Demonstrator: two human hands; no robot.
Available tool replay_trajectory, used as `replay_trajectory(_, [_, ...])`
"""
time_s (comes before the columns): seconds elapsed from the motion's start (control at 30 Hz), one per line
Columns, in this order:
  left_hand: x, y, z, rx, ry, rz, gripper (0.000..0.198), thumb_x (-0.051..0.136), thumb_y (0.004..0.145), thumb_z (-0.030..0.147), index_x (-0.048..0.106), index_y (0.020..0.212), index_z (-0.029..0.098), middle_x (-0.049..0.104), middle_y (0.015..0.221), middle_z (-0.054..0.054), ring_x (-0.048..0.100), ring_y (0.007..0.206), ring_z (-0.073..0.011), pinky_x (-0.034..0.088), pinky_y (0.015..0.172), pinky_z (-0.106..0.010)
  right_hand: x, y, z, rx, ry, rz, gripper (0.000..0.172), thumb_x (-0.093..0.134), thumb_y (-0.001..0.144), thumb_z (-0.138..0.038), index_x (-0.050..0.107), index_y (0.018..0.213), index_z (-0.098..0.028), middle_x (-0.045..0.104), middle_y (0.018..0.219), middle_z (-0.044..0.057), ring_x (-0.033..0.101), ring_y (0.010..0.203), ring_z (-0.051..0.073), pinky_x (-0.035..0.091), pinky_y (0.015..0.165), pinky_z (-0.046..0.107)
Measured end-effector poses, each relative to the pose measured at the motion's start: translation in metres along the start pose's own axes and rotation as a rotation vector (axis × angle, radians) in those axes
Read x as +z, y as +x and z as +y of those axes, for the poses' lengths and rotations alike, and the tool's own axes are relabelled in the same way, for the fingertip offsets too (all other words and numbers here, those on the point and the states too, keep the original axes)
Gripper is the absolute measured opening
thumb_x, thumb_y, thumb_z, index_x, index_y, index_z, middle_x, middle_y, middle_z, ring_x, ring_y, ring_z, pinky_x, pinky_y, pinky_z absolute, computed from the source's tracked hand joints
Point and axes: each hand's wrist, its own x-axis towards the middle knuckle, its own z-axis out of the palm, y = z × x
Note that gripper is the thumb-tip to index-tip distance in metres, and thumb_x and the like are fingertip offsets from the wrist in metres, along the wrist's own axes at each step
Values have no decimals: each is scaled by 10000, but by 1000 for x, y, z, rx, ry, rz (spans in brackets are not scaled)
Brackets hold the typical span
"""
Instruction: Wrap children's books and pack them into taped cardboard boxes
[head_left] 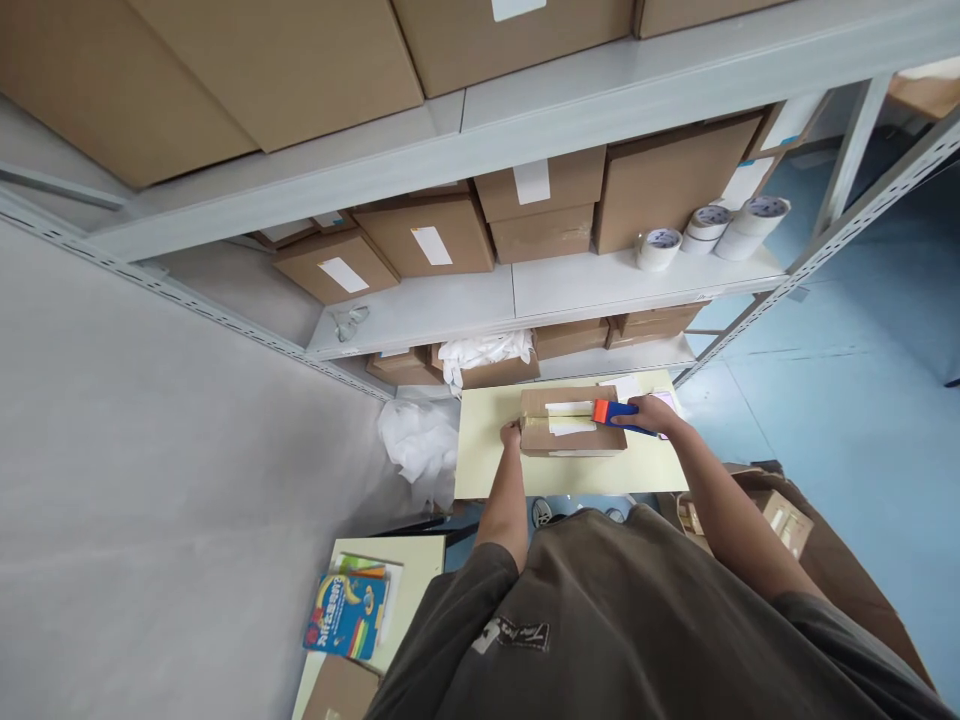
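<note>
A brown cardboard box (pixel 574 442) lies on the pale yellow table, with white labels (pixel 571 426) and a strip of clear tape along its top seam. My left hand (pixel 511 434) is closed against the left end of the box, its fingers partly hidden. In my right hand (pixel 651 413) is a blue and orange tape dispenser (pixel 616 412), gripped by its blue handle. The dispenser's orange end sits over the right part of the box's top, by the labels.
The table (pixel 487 480) stands against a grey metal shelf (pixel 555 290) holding cardboard boxes and tape rolls (pixel 658 250). White gloves (pixel 484 350) lie on a lower shelf. A large open carton (pixel 840 580) with boxes is at right; a side table holds a blue book (pixel 346 615).
</note>
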Motion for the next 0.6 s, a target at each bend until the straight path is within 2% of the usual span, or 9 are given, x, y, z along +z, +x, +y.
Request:
replay_trajectory(0.1, [-9,4,8,-94,164,119,191,744,823,372,709,785,188,752,790,-111,717,950,-292,494,795,-349,0,0,-4,13,-23,25,629,702,776,-862,751,798,-235,772,814,127,711,767,291,411,653,329])
replay_trajectory(0.17, [-16,5,14,-98,319,147,225,747,832,412,735,871,191,787,905,-122,728,1023,-294,500,823,-334,-1,1,-5,19,-32,27,667,625,832,-881,755,789,-228,776,819,142,712,768,293,412,660,334])
replay_trajectory(0.23, [-17,2,18,-27,455,128,326,630,936,502,748,893,200,799,944,-110,738,1019,-276,506,832,-316,-1,2,-5,28,-48,28,688,599,848,-888,764,802,-222,785,847,156,719,788,299,415,664,335])
replay_trajectory(0.33, [-3,-7,19,96,486,29,466,452,1047,552,763,1032,205,813,1046,-112,745,1055,-269,517,879,-315,-1,5,-7,52,-59,35,684,628,828,-888,775,816,-219,795,883,165,731,820,310,419,657,334])
replay_trajectory(0.47, [19,-15,15,44,520,38,541,463,1064,586,642,1393,195,761,1312,-188,719,1210,-323,511,973,-376,2,13,-12,72,-50,18,670,663,801,-888,771,786,-227,788,863,159,732,811,315,427,652,341])
replay_trajectory(0.6, [23,-12,15,7,586,10,534,443,1080,602,613,1404,213,769,1289,-190,737,1171,-344,513,938,-391,-11,17,8,70,-138,-22,656,762,714,-877,778,772,-225,788,901,170,734,859,320,451,692,343])
